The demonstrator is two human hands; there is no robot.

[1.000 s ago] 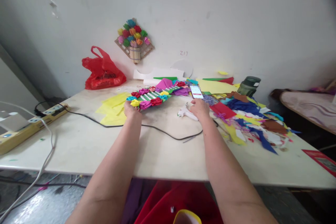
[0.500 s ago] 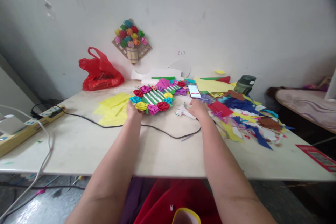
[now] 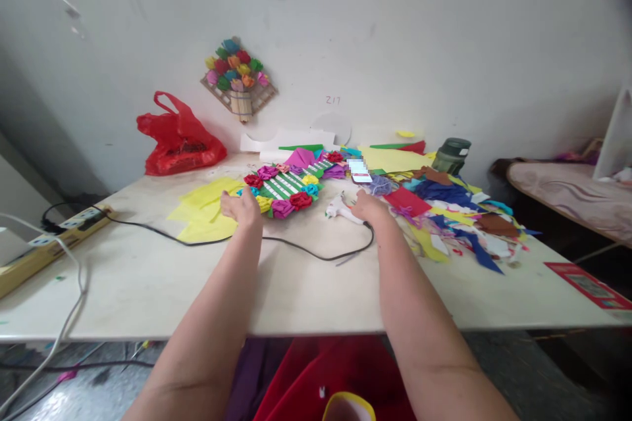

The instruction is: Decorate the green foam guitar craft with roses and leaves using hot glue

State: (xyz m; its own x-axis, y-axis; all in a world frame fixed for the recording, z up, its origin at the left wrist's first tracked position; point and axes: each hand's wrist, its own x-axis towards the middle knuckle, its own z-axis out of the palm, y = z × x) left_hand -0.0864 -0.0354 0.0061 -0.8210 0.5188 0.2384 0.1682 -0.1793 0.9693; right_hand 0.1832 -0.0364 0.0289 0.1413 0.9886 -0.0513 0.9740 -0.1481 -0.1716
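Note:
My left hand [image 3: 241,207] grips the near left end of a green board edged with coloured paper roses [image 3: 289,185], which lies low over the white table [image 3: 296,289]. My right hand [image 3: 371,208] is closed on the back of a white glue gun [image 3: 340,210] lying on the table. The gun's black cord [image 3: 296,247] curves across the table toward the left. A phone [image 3: 359,171] with a lit screen lies just beyond the glue gun.
Coloured paper scraps [image 3: 454,210] cover the table's right part, and yellow sheets [image 3: 205,210] lie at the left. A red plastic bag [image 3: 178,141], a dark green jar [image 3: 451,154] and a power strip [image 3: 64,230] stand around. A flower craft [image 3: 238,79] hangs on the wall.
The rose board has come down and a little nearer with my left hand still on it. My right hand has stayed on the glue gun. The view has shifted slightly right.

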